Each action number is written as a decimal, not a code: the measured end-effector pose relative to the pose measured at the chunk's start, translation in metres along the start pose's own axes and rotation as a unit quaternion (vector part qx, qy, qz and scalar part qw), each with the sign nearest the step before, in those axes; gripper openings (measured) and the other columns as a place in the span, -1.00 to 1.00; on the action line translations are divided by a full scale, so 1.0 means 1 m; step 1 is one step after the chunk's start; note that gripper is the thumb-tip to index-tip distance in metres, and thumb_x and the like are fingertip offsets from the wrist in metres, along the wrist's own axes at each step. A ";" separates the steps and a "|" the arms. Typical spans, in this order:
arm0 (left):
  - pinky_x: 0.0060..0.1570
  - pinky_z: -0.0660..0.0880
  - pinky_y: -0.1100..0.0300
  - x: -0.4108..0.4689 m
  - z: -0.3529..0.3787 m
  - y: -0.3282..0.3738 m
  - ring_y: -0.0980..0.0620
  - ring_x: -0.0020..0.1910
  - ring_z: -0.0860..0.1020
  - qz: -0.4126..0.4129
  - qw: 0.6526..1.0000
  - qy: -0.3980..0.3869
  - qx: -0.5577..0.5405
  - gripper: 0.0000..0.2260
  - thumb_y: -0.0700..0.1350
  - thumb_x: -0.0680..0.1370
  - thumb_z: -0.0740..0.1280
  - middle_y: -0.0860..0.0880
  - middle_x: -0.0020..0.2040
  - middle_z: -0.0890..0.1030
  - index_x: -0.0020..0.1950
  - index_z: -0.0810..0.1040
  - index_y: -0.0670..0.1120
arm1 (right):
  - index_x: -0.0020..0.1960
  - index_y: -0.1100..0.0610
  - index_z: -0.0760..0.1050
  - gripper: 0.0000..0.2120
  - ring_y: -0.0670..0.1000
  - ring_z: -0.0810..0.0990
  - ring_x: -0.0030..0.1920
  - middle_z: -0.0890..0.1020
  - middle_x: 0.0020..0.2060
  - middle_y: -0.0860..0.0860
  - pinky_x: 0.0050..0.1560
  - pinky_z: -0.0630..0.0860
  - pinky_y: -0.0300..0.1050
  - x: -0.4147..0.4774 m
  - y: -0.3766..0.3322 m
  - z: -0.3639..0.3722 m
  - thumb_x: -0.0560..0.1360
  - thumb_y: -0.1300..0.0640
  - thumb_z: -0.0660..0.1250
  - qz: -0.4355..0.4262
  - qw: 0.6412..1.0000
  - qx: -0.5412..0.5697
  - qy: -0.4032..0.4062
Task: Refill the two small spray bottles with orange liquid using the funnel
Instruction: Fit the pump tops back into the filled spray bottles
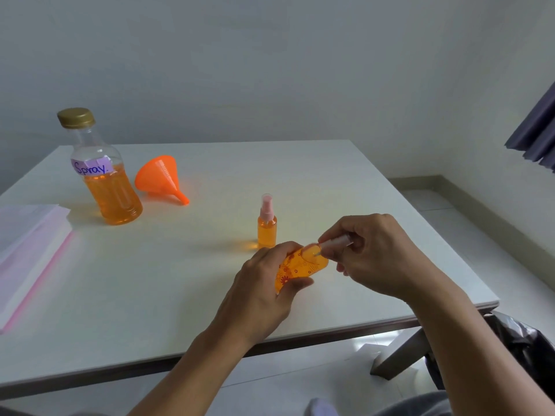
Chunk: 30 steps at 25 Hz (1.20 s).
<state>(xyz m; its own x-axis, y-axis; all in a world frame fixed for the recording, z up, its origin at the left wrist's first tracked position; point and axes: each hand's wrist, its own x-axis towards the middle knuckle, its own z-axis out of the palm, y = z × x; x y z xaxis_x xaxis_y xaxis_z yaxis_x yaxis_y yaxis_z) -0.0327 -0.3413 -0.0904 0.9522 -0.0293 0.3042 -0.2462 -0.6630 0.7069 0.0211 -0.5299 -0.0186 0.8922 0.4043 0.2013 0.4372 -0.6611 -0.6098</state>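
You've got the flat patterned spray bottle [295, 270] up off the table [330, 175], tilted, its neck pointing toward your right. That angle makes sense, since it puts the pump head [336, 241] straight into your other hand for a twist. Your left hand [261, 295] is wrapped round the bottle's body, thumb underneath and fingers curled over the top, holding it firm so it can't spin. Your right hand [375, 256] is closed round the pump head, pinching it right at the neck. I can't tell whether you're loosening or tightening it. The bottle glows orange, but whether that's liquid or tinted plastic is hard to say.

Just beyond your hands the round spray bottle [267, 228] stands upright, its sprayer on and orange showing through most of its body, so it looks filled to me.

Further back on the left, the funnel [159, 178] lies on its side, spout toward you. Beside it is the big bottle labelled "Spray" [111, 187] with its gold cap [76, 118] on, parked within reach. A stack of paper [27, 235] sits at the left edge.
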 end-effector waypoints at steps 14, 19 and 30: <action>-0.02 0.52 0.41 0.004 0.002 0.016 0.16 0.08 0.54 0.033 0.998 0.046 0.003 -0.52 0.11 0.47 0.44 0.16 0.20 0.54 0.35 0.37 0.22 | -0.03 0.00 0.66 -0.75 -0.08 0.73 -0.31 0.73 -0.26 -0.08 -0.20 0.68 -0.20 -0.003 -0.009 -0.012 0.37 -0.10 0.45 0.020 0.992 0.110 0.056; -0.03 0.38 0.50 0.006 -0.003 0.013 0.17 0.09 0.52 0.023 0.999 0.039 0.000 -0.53 0.06 0.47 0.45 0.20 0.18 0.52 0.35 0.41 0.21 | -0.02 0.05 0.69 -0.92 -0.10 0.74 -0.28 0.74 -0.31 -0.10 -0.17 0.66 -0.27 -0.001 -0.005 -0.014 0.52 0.10 0.44 -0.001 0.990 0.136 0.047; 0.17 0.56 0.15 0.006 -0.006 0.018 0.17 0.15 0.58 -0.049 0.981 -0.044 -0.182 -0.51 0.19 0.43 0.42 0.25 0.17 0.56 0.31 0.36 0.31 | 0.10 0.06 0.64 -0.83 -0.05 0.74 -0.25 0.76 -0.16 0.01 -0.27 0.69 -0.14 0.002 0.039 -0.026 0.53 0.25 0.44 0.074 0.984 0.134 0.091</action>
<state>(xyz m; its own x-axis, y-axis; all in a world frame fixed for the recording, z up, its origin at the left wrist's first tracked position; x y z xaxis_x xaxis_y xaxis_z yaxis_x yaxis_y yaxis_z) -0.0327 -0.3488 -0.0720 0.9826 -0.0535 0.1776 -0.1849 -0.3562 0.9159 0.0426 -0.5712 -0.0219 0.9601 0.1800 0.2140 0.2769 -0.5043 -0.8179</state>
